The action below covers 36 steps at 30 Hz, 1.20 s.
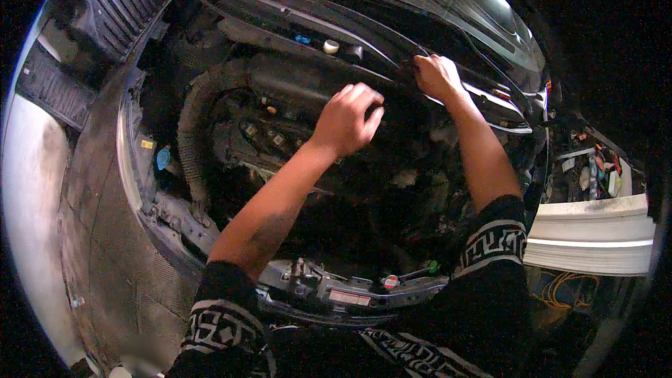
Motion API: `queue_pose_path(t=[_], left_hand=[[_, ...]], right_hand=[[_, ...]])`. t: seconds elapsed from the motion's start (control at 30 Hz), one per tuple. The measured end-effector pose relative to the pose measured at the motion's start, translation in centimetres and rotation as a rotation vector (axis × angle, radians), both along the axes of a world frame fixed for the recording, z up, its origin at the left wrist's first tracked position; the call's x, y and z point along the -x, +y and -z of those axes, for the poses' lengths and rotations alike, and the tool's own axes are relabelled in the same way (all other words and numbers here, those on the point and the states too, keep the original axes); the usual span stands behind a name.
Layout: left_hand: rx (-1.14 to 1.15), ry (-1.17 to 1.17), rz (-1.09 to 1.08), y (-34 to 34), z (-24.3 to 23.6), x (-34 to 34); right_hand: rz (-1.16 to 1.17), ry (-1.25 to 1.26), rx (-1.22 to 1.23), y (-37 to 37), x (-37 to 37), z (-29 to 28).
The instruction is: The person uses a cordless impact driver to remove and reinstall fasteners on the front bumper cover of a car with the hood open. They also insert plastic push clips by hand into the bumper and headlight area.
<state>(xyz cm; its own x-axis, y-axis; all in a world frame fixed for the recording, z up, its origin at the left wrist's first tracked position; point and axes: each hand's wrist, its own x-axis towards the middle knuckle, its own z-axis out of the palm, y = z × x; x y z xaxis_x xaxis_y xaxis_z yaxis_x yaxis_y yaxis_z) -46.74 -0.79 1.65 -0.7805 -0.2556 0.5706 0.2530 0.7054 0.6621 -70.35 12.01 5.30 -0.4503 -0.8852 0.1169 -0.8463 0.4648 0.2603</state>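
Along the front panel (280, 278) sits one red cap (391, 281); farther in, one blue cap (163, 159) and one ribbed hose (192, 119). The left hand (348, 119) hangs above the engine (269, 134), fingers curled together, thumb apart. Past one white cap (331, 47), the right hand (439, 78) is at one cowl trim (369, 40); whether pinching, I cannot tell.

1. Far windshield (490, 7): smooth, glossy glass.
2. Far-right strip (490, 101): shiny, reflective.
3. Left hose (192, 122): matt, ribbed, apparently plastic.
4. Left blue cap (164, 159): smooth plastic.
5. Near front bar (280, 276): dull grey metal look.
6. Near sleeves (222, 325): soft matt cloth.
7. Left floor (133, 266): rough, matt.
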Motion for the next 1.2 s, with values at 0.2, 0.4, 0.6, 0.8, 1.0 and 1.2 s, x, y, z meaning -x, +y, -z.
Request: queue_pose_path(t=[0.2, 0.4, 0.6, 0.8, 1.0, 1.2], left_hand=[[-0.348, -0.072, 0.045, 4.2, 1.4, 0.2], [-1.065, -0.374, 0.067, 11.8, 4.7, -16.9], [-1.1, -0.748, 0.005, 14.5, 5.4, -30.2], [-0.89, -0.735, 0.04, 16.5, 4.7, -33.6], [-0.712, -0.651, 0.015, 20.8, 8.7, -37.3], [0.075, -0.709, 0.13, 22.0, 14.7, -39.4]], right_hand=[[-0.058, -0.275, 0.493, 4.1, -7.0, -0.4], [-0.117, -0.999, 0.655, 13.1, -28.6, 5.7], [0.099, -1.359, 0.626, 17.4, -42.9, 7.7], [-0.132, -1.236, 0.432, 20.0, -44.9, 6.6], [0.024, -1.216, 0.494, 24.7, -48.1, 10.2], [0.383, -1.152, 0.536, 28.2, -52.8, 15.1]])
